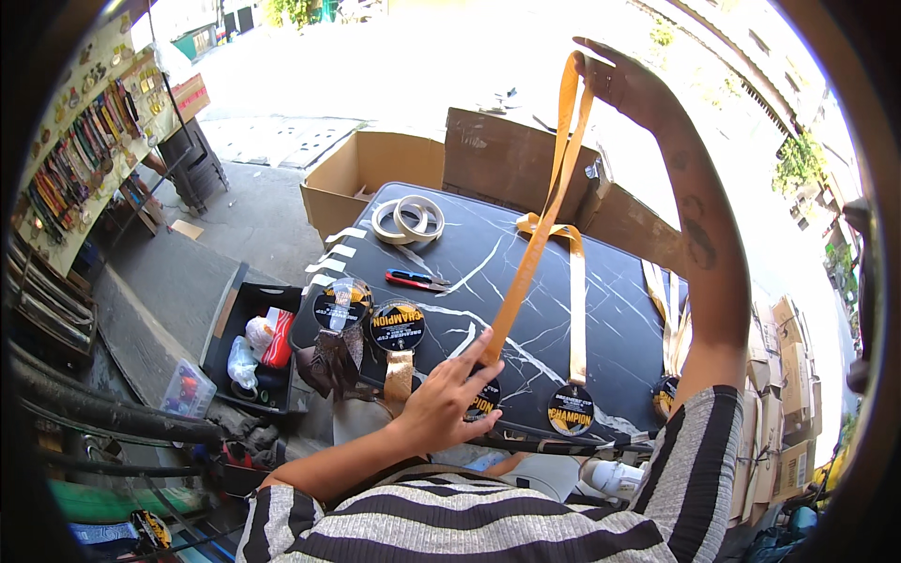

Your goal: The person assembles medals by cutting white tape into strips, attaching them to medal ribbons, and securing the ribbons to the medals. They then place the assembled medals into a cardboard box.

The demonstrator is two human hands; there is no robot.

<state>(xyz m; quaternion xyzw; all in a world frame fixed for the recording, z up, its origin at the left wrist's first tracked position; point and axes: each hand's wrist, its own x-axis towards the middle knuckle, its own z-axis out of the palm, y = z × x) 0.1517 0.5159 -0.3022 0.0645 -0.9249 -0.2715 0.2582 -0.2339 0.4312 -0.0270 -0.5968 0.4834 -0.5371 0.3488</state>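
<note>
Raised at the upper right, my right hand [605,80] is closed around the top loop of an orange medal ribbon [540,239]. The ribbon stretches down to my left hand [450,389] at the table's near edge. There my left fingers hold its lower end, with the black and yellow medal [484,402] partly hidden beneath them. Just right of it lies another round medal [571,410], its ribbon [576,310] laid out lengthwise. To the left sit a medal with a gold ribbon [399,327] and a medal with shiny tape-like stuff across it [343,302].
The black marble-patterned table [469,235] bears two tape rolls [408,220], a red and blue cutter [417,280] and white strips [338,251] on its left edge. More medal ribbons [671,319] lie at right. Cardboard boxes [511,159] stand behind; a black crate [253,338] sits left.
</note>
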